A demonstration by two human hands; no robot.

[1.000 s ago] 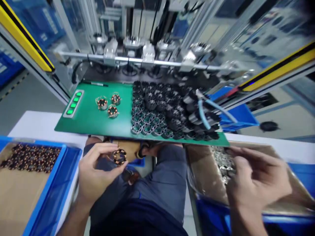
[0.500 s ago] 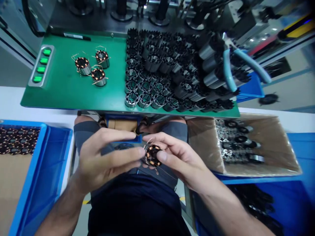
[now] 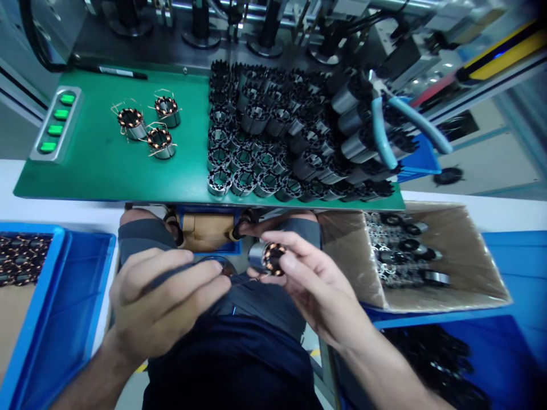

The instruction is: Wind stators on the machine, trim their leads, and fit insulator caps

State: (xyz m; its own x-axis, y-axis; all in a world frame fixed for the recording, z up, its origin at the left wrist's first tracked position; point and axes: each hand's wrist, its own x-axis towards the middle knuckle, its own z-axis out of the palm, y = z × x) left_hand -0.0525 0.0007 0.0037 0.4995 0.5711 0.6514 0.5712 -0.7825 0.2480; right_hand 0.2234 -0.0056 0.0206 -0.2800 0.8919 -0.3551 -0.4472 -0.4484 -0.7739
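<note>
"What was the biggest thing there?"

"The green board (image 3: 98,176). A cardboard box (image 3: 481,270) sat near its right front corner, and black-topped stator cores (image 3: 280,122) crowded its right side."

"And the hands?"

"Both were in front of the green board. The left hand (image 3: 168,299) had bent fingers, a little apart; its palm was hidden, so I couldn't tell if it held anything. The right hand (image 3: 318,279) pinched a copper-wound stator (image 3: 265,258), thumb at the copper end."

"Where was that stator?"

"In the air, in front of the green board's near edge."

"How was it best held?"

"Softly, I think, by the smooth silver side, so the copper didn't get scratched."
</note>
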